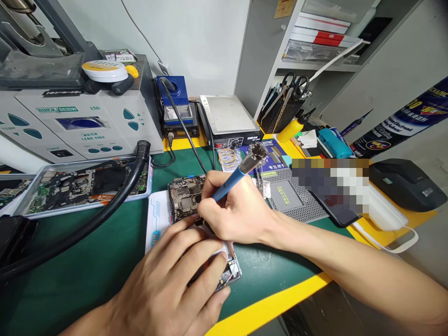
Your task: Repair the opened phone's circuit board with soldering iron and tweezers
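Observation:
An opened phone with its circuit board bared lies at the bench's middle, partly on a white printed sheet. My left hand lies across the phone's lower half and holds it, fingers bent over it; the thumb is hidden. In my right hand, closed in a pen grip, is a blue-handled brush with its metal collar and frayed bristle end pointing up and away. The brush's lower end is hidden behind my fingers, close over the board. Both hands are nearly touching.
A hot-air station stands left, its black hose crossing the bench. A tray of boards sits beneath it. Behind are a soldering iron stand and heating plate. A dark phone lies right.

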The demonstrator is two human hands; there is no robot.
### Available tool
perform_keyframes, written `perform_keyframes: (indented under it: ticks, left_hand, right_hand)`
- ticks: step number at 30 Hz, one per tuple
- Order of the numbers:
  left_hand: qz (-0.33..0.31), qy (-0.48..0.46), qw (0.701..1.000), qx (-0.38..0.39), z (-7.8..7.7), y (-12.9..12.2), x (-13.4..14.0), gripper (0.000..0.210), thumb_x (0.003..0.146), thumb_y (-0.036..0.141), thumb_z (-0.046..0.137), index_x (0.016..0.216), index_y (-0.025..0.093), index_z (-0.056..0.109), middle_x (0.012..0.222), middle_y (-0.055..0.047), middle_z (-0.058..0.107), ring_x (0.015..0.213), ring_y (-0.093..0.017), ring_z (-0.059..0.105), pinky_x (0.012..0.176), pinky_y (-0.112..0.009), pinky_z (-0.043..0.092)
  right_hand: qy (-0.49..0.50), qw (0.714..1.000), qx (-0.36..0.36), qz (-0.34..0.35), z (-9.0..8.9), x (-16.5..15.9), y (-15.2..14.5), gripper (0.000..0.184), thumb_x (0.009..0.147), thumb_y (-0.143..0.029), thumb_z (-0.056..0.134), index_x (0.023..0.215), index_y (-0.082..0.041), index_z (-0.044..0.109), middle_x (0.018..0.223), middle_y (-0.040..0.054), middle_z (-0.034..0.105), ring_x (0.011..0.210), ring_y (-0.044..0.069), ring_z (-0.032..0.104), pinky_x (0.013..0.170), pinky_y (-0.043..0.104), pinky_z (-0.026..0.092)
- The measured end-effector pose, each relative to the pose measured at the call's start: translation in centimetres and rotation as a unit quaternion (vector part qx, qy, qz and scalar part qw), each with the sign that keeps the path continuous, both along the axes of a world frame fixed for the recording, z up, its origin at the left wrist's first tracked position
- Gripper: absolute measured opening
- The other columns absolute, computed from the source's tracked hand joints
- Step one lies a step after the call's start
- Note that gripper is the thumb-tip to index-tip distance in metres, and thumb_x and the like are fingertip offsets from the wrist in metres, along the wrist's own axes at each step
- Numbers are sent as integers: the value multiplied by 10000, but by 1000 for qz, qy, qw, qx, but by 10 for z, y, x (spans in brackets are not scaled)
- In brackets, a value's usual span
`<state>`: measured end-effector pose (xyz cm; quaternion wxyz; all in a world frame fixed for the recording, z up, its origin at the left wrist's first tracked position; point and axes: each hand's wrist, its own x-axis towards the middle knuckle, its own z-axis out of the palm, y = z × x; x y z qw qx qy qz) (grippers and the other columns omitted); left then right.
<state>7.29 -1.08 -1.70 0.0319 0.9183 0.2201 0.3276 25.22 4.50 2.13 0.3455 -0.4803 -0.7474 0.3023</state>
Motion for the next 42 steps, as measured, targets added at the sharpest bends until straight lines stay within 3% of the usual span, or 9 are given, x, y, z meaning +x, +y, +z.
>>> perform_keyframes:
  ticks: [42]
  left_hand:
    - [-5, -15, 1000, -6, -1, -1, 0, 178, 904, 152, 667, 1073, 112, 708, 1033, -92, 741, 1040, -290, 624, 1037, -522, 460]
  right_hand:
    - [-3, 1000, -5, -5, 0, -1, 0, 110, 754, -194, 525, 645, -200, 516, 573, -36, 533, 539, 104, 446, 503, 251, 321]
